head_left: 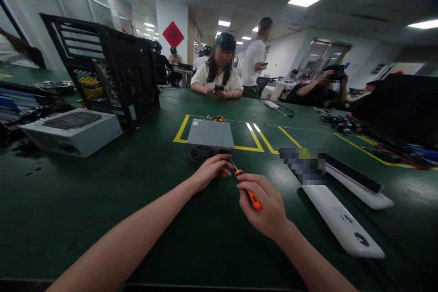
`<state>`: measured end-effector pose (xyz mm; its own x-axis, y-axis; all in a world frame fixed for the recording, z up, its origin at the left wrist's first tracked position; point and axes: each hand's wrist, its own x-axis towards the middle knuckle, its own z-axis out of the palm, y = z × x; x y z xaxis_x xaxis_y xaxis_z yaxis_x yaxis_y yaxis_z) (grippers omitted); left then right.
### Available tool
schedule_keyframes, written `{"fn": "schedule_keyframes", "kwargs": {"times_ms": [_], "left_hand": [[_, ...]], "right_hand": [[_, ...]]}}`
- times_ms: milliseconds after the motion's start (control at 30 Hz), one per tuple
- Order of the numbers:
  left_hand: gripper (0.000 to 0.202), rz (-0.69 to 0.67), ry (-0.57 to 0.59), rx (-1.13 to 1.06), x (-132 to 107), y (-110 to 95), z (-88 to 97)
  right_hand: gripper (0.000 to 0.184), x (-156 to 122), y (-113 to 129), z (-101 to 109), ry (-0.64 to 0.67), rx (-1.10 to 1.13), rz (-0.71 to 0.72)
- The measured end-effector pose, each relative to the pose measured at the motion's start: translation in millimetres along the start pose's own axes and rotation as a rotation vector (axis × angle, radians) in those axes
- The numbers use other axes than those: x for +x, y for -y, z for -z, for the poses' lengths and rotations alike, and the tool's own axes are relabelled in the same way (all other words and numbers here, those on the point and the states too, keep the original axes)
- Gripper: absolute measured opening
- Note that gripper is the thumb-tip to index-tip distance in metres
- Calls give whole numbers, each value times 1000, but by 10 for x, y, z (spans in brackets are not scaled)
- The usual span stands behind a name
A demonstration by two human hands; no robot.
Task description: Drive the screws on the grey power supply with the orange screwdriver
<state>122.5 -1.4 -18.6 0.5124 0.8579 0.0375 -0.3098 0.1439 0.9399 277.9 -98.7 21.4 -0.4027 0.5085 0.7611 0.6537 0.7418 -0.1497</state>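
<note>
You grip the screwdriver (pixel 252 198) in your closed right hand (pixel 265 205), left hand (pixel 210 171) pinching its tip, just short of the power supply (pixel 208 134) at 12 o'clock, its case still closed.

Screwdriver handle: the screwdriver (pixel 252 198) is mostly covered by the right hand (pixel 265 210).
Screwdriver tip: too thin to tell whether it meets the power supply (pixel 208 136) or the left hand (pixel 210 171).
Wires: the wires (pixel 215 118) are largely hidden behind the power supply.
White device: the far end of the white device (pixel 342 221) is blurred out.
Forearms: both are cut off by the bottom edge.
Computer case: the interior of the computer case (pixel 112 73) is too dark to read.
</note>
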Motion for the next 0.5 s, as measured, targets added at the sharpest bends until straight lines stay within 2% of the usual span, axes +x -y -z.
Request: {"fn": "schedule_keyframes", "kwargs": {"times_ms": [100,200,300,367,433,500], "left_hand": [[26,-37,-56,110,-32,6,0],[22,-216,-193,465,-130,-37,-3],[23,-544,-385,982,-241,-143,10],[30,-688,-472,1269,-278,-219,34],[39,-734,-479,1491,-277,-271,66],[43,-714,-442,1633,-259,-295,95]], "right_hand": [[22,-12,-58,7,-106,-42,-58],[17,-22,-198,-4,-142,-153,-188],[17,-31,-397,-73,6,-198,-330],[20,-42,-529,-150,86,-179,-401],[23,-60,-636,-234,117,-162,-422],[25,-88,-702,-304,129,-138,-454]]}}
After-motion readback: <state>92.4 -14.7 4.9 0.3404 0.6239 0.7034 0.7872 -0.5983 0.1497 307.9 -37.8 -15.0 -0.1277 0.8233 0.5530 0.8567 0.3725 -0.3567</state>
